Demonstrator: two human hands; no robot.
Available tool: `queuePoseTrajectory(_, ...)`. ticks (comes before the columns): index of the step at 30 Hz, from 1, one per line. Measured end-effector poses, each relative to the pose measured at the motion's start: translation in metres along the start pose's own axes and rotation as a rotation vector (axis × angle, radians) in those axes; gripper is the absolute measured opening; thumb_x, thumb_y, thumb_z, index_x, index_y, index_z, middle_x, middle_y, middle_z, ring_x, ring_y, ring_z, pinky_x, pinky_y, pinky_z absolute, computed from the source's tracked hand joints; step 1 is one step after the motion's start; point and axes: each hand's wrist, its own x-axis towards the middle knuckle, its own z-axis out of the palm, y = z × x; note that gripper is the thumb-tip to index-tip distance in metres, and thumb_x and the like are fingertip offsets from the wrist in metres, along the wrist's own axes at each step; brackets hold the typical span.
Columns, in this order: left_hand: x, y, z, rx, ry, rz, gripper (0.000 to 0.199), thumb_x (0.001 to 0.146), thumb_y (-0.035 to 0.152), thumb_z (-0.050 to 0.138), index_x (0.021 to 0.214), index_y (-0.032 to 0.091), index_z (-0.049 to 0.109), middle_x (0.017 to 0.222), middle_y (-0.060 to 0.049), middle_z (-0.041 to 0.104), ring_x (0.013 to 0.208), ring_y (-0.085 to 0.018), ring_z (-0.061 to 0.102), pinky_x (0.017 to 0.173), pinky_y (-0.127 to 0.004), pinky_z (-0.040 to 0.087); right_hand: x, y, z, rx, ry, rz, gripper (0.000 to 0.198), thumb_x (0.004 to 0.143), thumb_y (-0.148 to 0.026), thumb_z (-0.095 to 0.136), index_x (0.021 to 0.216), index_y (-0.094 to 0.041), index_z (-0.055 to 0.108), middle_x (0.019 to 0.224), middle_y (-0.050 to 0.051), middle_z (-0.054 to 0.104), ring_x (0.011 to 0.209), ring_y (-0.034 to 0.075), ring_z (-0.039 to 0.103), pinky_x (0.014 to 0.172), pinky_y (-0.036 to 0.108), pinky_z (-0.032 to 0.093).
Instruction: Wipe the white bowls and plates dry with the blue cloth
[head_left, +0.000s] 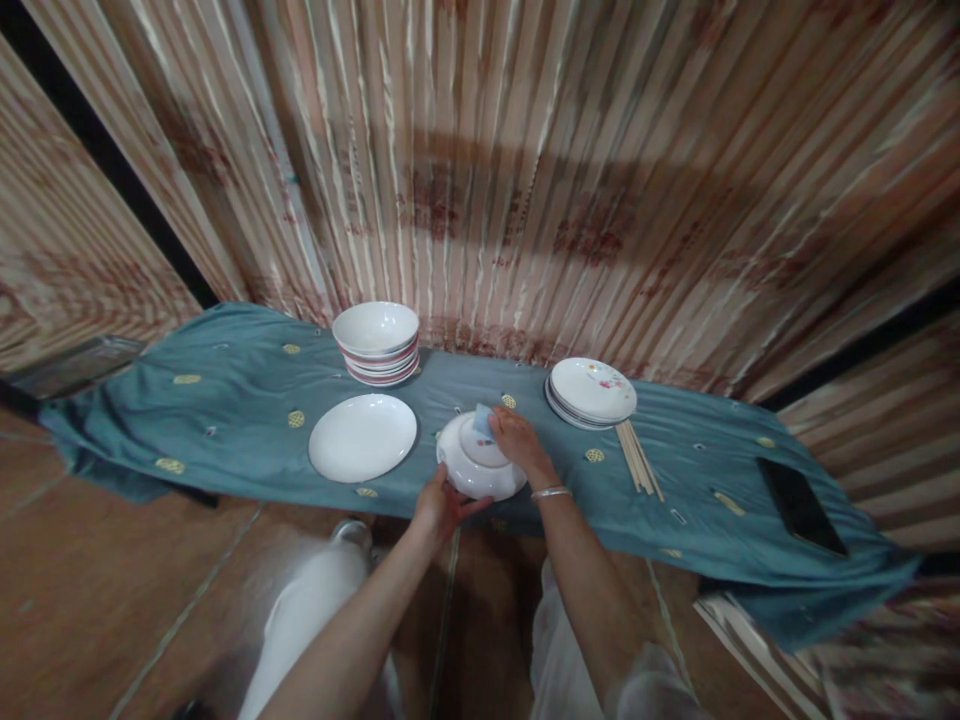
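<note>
A white plate point(469, 470) is turned bottom up in front of me, its foot ring and a small printed mark showing. My left hand point(439, 505) grips its near left rim, with the thumb on the side and the fingers reaching underneath. On the underside, my right hand point(517, 440) presses a light blue cloth or sponge point(483, 421) near the far edge of the foot ring. A bracelet circles the right wrist. The fingers of that hand are closed around the blue piece and hide part of the plate.
A large white oval plate point(363, 437) lies to the left, with stacked bowls point(376, 340) behind it. Right of my hands are stacked floral plates point(591, 390), several wooden chopsticks point(637, 460) and a black phone point(801, 505). Everything rests on a green cloth point(247, 400) before a curtain point(480, 200).
</note>
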Motion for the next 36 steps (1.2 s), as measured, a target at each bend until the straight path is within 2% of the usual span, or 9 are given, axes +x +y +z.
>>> queuePoseTrajectory(2, 0.001, -0.001, -0.001, -0.005, -0.004, 0.002, 0.045, 0.098, 0.030, 0.042, 0.142, 0.022, 0.046, 0.148, -0.017, 0.050, 0.112, -0.034, 0.067, 0.081, -0.056, 0.061, -0.004, 0.015, 0.001, 0.049, -0.005, 0.035, 0.039, 0.101, -0.026, 0.032, 0.116, -0.017, 0.067, 0.117, 0.012, 0.071, 0.114, 0.021, 0.065, 0.104, 0.034, 0.045)
queuePoseTrajectory(5, 0.004, -0.001, -0.003, -0.026, 0.002, -0.006, 0.045, 0.097, 0.029, 0.046, 0.142, 0.023, 0.046, 0.147, -0.017, 0.051, 0.114, -0.035, 0.065, 0.081, -0.058, 0.060, -0.015, 0.030, 0.006, 0.065, 0.012, 0.083, 0.044, 0.102, -0.030, 0.028, 0.122, -0.015, 0.064, 0.122, 0.012, 0.070, 0.116, 0.020, 0.064, 0.103, 0.034, 0.047)
queuePoseTrajectory(11, 0.005, -0.001, -0.004, -0.024, -0.007, -0.009, 0.044, 0.096, 0.029, 0.049, 0.140, 0.025, 0.048, 0.145, -0.016, 0.053, 0.119, -0.035, 0.062, 0.086, -0.058, 0.058, -0.047, 0.033, 0.018, 0.173, 0.170, 0.166, 0.051, 0.102, -0.037, 0.024, 0.135, -0.014, 0.056, 0.138, 0.015, 0.060, 0.131, 0.022, 0.054, 0.112, 0.041, 0.040)
queuePoseTrajectory(16, 0.002, -0.002, -0.003, 0.007, -0.060, 0.030, 0.044, 0.096, 0.030, 0.049, 0.139, 0.022, 0.048, 0.149, -0.016, 0.049, 0.123, -0.035, 0.059, 0.090, -0.060, 0.055, -0.070, 0.023, 0.022, 0.133, 0.253, 0.170, 0.055, 0.103, -0.039, 0.020, 0.139, -0.012, 0.051, 0.141, 0.017, 0.057, 0.135, 0.022, 0.051, 0.112, 0.044, 0.040)
queuePoseTrajectory(22, -0.001, 0.000, -0.002, -0.030, -0.107, 0.008, 0.044, 0.096, 0.031, 0.049, 0.140, 0.025, 0.048, 0.139, -0.016, 0.058, 0.116, -0.032, 0.064, 0.087, -0.057, 0.057, -0.090, 0.001, 0.023, 0.044, 0.317, 0.177, 0.060, 0.103, -0.039, 0.017, 0.145, -0.004, 0.042, 0.145, 0.024, 0.051, 0.141, 0.026, 0.042, 0.113, 0.049, 0.038)
queuePoseTrajectory(27, -0.008, 0.005, 0.002, 0.104, -0.077, -0.050, 0.044, 0.100, 0.037, 0.037, 0.141, 0.022, 0.046, 0.137, -0.014, 0.060, 0.123, -0.030, 0.059, 0.100, -0.060, 0.047, -0.105, -0.013, 0.024, 0.015, 0.302, 0.206, 0.060, 0.102, -0.040, 0.019, 0.151, -0.007, 0.032, 0.151, 0.025, 0.041, 0.144, 0.029, 0.034, 0.111, 0.057, 0.036)
queuePoseTrajectory(30, -0.011, 0.007, 0.005, 0.110, -0.091, -0.059, 0.049, 0.100, 0.046, 0.033, 0.139, 0.021, 0.049, 0.130, -0.014, 0.065, 0.124, -0.030, 0.058, 0.104, -0.059, 0.043, -0.116, -0.022, 0.027, -0.018, 0.309, 0.162, 0.060, 0.102, -0.039, 0.023, 0.152, -0.008, 0.029, 0.155, 0.025, 0.035, 0.147, 0.030, 0.028, 0.112, 0.057, 0.034)
queuePoseTrajectory(36, -0.014, 0.008, 0.008, 0.048, -0.155, -0.076, 0.058, 0.100, 0.051, 0.026, 0.138, 0.016, 0.053, 0.125, -0.015, 0.068, 0.122, -0.030, 0.060, 0.099, -0.050, 0.050, -0.128, -0.048, 0.028, -0.149, 0.254, 0.033, 0.059, 0.099, -0.032, 0.035, 0.152, -0.007, 0.031, 0.160, 0.022, 0.028, 0.151, 0.031, 0.017, 0.117, 0.055, 0.028)
